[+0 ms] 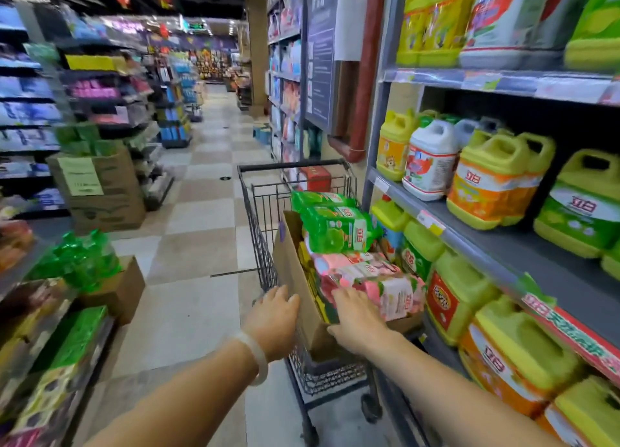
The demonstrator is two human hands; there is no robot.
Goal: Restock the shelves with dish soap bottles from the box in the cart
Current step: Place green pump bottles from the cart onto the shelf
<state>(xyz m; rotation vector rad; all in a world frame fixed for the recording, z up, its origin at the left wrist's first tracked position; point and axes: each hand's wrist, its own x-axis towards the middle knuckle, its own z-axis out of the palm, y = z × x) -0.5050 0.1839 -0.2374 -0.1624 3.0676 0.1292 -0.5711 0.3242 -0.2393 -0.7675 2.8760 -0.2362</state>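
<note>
Your brown cardboard box [295, 275] of pink [379, 285] and green soap packs [335, 228] sits full in the black wire cart [261, 232]: restocking looks barely begun. Your left hand [273, 315] rests on the box's outer wall, fingers loosely together; your right hand [357, 315], fingers straight, touches the pink packs inside.

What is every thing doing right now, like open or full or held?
Box: open, tilted in cart, full of packs.
Cart: parked beside shelves.
Pink pack: lying in box, under right hand.
Green pack: lying on top.
Left hand: open, on box side.
Right hand: open, on pink pack.
</note>
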